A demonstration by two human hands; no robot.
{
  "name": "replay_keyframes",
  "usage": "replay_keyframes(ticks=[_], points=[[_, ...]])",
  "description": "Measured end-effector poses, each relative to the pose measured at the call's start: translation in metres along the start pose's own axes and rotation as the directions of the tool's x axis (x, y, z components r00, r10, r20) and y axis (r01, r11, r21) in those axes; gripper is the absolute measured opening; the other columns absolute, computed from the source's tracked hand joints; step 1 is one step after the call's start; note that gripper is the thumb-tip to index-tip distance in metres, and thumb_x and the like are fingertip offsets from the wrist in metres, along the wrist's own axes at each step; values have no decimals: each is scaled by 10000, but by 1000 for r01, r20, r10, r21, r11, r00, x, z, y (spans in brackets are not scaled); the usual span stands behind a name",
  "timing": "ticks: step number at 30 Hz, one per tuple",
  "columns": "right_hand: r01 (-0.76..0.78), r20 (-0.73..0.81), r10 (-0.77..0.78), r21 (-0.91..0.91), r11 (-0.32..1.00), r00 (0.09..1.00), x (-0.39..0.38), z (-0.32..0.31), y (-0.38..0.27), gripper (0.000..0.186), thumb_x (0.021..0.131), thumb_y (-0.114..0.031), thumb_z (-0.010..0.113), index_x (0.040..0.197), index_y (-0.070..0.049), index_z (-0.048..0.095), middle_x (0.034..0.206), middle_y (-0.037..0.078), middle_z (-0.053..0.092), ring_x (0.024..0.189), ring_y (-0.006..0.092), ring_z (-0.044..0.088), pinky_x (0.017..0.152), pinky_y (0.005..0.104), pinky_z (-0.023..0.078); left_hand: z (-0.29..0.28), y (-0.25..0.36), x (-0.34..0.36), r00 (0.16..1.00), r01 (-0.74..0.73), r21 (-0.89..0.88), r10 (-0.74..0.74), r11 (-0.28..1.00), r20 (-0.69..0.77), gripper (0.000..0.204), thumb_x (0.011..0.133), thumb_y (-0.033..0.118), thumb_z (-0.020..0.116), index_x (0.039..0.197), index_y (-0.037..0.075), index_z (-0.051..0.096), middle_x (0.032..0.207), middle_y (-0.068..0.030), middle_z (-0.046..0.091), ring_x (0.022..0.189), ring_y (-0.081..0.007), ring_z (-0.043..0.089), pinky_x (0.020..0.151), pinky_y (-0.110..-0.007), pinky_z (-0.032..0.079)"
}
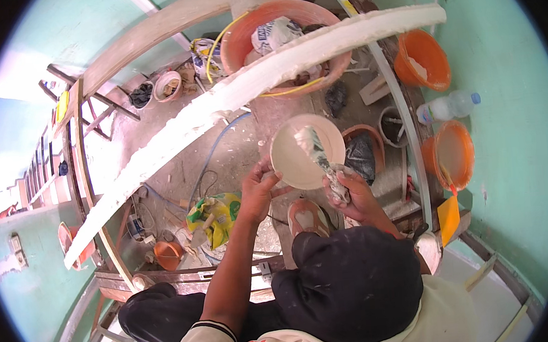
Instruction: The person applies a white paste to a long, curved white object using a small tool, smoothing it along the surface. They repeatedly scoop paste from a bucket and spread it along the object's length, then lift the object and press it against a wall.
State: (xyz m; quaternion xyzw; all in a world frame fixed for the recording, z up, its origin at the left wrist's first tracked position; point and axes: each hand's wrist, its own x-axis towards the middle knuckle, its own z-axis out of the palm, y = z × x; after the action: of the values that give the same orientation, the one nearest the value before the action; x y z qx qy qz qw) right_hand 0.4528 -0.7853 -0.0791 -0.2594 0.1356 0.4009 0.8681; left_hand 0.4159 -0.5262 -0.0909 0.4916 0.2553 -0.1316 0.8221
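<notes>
My left hand (pixel 257 191) grips the left rim of a round, pale bowl (pixel 286 164) held in front of me. In my right hand (pixel 357 197) is a putty knife (pixel 314 148), its handle caked with white plaster. The knife's smeared blade lies over the bowl, pointing away from me. Beyond both hands, a long white plaster strip (pixel 218 102) with rough edges runs across the view, from lower left to upper right.
A large orange tub (pixel 233 53) holding bags stands beyond the strip. Orange buckets (pixel 436 77) and a plastic bottle (pixel 454 106) line the right wall. A yellow-green sack (pixel 225 206) lies left of my shoe (pixel 308 218). Wooden framing (pixel 73 166) stands at left.
</notes>
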Motion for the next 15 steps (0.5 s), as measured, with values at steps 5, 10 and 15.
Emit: replay_keyframes(ticks=[5, 10, 15], points=[[85, 155, -72, -75, 994, 985, 10, -2, -7, 361, 1013, -192, 636, 1285, 22, 533, 1070, 123, 654, 773, 227, 641, 636, 350, 520, -20, -13, 10, 997, 76, 158, -74, 984, -18, 519, 947, 125, 654, 1447, 48, 538, 1261, -92, 634, 1141, -241, 644, 943, -444, 589], [198, 198, -177, -87, 976, 964, 37, 27, -9, 369, 993, -154, 664, 1299, 11, 540, 1126, 116, 639, 975, 261, 640, 864, 419, 518, -57, 9, 22, 987, -94, 198, 118, 976, -111, 693, 919, 281, 748, 1507, 62, 453, 1431, -157, 539, 1334, -296, 522, 1091, -498, 485], [254, 266, -224, -85, 963, 938, 68, 41, -8, 394, 984, -108, 663, 1342, -13, 529, 1188, 110, 629, 1056, 273, 640, 942, 435, 506, -43, 79, 29, 840, -522, -538, 508, 662, -190, 1198, 663, 820, 701, 1553, 110, 329, 1550, -176, 402, 1445, -401, 379, 1241, -567, 286]])
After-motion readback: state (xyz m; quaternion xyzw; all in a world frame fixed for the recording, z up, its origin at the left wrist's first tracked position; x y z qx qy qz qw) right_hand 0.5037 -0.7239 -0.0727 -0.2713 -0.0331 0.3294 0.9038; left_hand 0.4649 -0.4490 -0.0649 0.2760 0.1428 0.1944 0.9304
